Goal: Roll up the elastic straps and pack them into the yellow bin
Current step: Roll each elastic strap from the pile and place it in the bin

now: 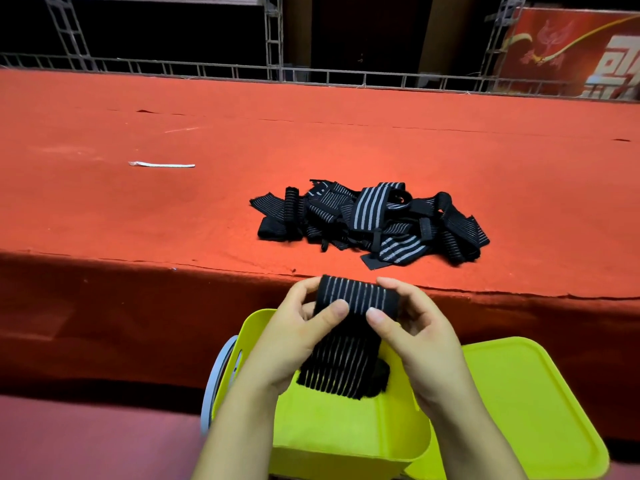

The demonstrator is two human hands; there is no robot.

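Head view: a tangled pile of straps point(374, 223) waits at frame centre on the red-covered table point(138, 209), so most work looks left. Lower centre, the left hand point(294, 344) and right hand point(422, 344) pinch a half-rolled strap point(349, 327), thumbs pressed on top, its tail hanging over the yellow bin point(346, 434), which looks empty.

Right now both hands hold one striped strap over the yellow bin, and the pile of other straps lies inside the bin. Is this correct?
Not quite. In the head view the pile of straps lies on the red table, not inside the yellow bin. Left hand and right hand do hold one striped strap over it.
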